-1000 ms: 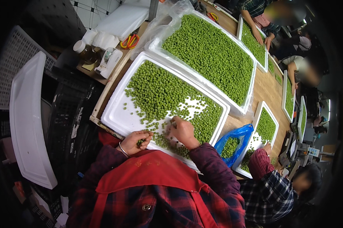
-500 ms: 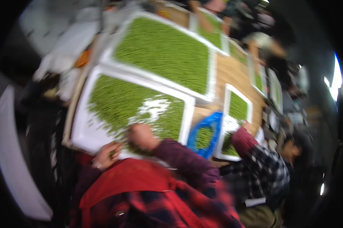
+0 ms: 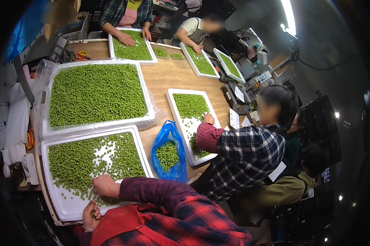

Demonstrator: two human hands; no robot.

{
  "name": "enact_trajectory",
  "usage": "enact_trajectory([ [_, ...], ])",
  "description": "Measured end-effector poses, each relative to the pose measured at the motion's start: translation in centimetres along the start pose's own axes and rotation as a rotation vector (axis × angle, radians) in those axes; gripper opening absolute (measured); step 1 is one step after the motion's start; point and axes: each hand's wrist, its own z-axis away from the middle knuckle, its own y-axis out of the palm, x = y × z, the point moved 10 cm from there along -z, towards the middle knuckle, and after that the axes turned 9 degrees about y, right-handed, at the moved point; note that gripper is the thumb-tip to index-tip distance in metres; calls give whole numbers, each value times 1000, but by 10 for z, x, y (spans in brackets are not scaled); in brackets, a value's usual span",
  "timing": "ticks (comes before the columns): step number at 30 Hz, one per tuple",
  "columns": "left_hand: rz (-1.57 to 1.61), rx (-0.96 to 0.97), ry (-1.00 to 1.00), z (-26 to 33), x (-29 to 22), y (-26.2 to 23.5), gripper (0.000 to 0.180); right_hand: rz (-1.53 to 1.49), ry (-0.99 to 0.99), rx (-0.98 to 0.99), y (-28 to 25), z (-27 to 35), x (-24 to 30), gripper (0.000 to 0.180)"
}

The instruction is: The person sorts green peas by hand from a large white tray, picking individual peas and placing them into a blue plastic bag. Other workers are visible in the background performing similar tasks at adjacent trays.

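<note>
A white foam tray [image 3: 58, 201] of loose green peas [image 3: 72, 162] lies in front of me, its white bottom showing in patches. At the tray's near edge, my left hand [image 3: 91, 215] is curled around a few green peas. My right hand [image 3: 105, 185] is low over the tray among the peas, its fingers bent down and closed. What those fingers hold, if anything, is hidden. Just right of the tray stands an opened blue plastic bag [image 3: 181, 162] with more peas inside.
A fuller pea tray [image 3: 146, 92] adjoins mine on the far side. A co-worker's sleeve [image 3: 209, 137] reaches over a narrower tray [image 3: 174, 108] to the right. Others handle trays across the wooden table [image 3: 162, 78]. Scissors [image 3: 30, 137] are at the left edge.
The view has swung, so my tray and hands appear further left and lower, and the picture is sharper. My left hand still holds peas, and my right stays over the tray.
</note>
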Motion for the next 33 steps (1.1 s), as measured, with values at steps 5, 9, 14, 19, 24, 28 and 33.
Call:
enact_trajectory([
  [5, 11, 8, -7, -1, -1, 4, 15, 34, 3, 89, 0, -6, 5, 18],
  [9, -57, -61, -32, 1, -2, 4, 17, -61, 65, 82, -3, -12, -5, 18],
  [14, 17, -55, -4, 10, 3, 9, 20, -529, 41, 279, -19, 26, 39, 21],
  [19, 107, -74, -27, 16, 12, 14, 22, -377, -14, 259, -21, 58, 54, 16],
  [24, 133, -57, 34, 17, 4, 24, 21, -473, -80, 173, -29, 62, 58, 16],
  [28, 88, -100, 107, 16, -2, 11, 21, -826, -28, 241, -34, 56, 52, 15],
  [33, 131, -96, 77, 23, -7, 15, 19, -514, 213, 72, -14, 21, -18, 13],
])
